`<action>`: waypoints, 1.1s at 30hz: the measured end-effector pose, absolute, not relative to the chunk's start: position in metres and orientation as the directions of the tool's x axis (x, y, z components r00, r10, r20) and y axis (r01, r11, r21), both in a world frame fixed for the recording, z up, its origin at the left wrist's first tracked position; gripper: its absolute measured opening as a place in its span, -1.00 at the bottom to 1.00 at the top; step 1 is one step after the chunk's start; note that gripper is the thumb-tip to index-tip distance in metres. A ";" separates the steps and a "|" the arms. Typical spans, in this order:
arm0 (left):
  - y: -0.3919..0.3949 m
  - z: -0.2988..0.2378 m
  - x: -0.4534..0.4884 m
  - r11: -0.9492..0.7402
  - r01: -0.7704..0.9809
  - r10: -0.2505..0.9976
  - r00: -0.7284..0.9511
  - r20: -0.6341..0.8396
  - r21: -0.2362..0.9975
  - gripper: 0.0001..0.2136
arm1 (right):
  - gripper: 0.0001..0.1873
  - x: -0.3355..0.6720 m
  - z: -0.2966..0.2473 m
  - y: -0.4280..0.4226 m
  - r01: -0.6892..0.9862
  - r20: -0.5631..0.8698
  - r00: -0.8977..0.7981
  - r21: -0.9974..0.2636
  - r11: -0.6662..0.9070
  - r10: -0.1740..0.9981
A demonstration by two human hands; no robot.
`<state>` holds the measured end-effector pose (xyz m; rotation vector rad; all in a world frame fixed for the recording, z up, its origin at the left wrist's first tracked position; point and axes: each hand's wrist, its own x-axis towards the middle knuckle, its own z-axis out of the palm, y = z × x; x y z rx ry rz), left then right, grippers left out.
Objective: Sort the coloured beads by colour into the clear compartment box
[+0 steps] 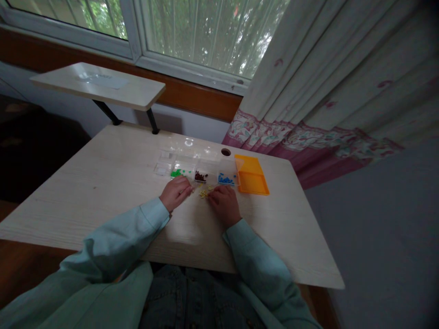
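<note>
Small yellow pieces [204, 193] lie loose in a little heap on the tabletop between my hands. My left hand [175, 193] is closed to the left of the heap, its fingertips pressed together; anything in them is too small to name. On the right, my right hand [224, 203] bends its closed fingers down to the edge of the heap, and the fingertips' contents cannot be made out. Just beyond my hands stand clear plastic boxes with green pieces [177, 173], dark brown pieces [200, 177] and blue pieces [226, 179] in separate boxes.
An orange open case [253, 182] lies right of the clear boxes. Behind them is a round hole [225, 152] in the pale wooden table [113, 183]. A raised shelf [103, 87] stands at the back left. A curtain [295, 91] hangs beside the window at right.
</note>
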<state>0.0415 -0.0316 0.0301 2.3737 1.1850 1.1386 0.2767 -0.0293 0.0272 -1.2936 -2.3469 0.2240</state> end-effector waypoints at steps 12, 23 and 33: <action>-0.018 0.035 0.025 -0.530 0.688 0.805 0.224 0.549 0.497 -0.80 | -0.89 0.274 0.023 -0.028 0.637 0.391 -0.270 -0.612 0.468 0.880; 0.014 0.016 -0.040 -0.284 0.845 0.748 -0.100 0.656 0.453 -0.80 | -0.70 0.275 0.033 -0.027 0.359 0.233 -0.082 -0.900 0.247 0.969; -0.003 0.031 -0.013 -0.343 0.806 0.779 -0.042 0.625 0.482 -0.74 | -0.72 0.272 0.026 -0.026 0.259 0.141 -0.072 -0.953 0.155 0.987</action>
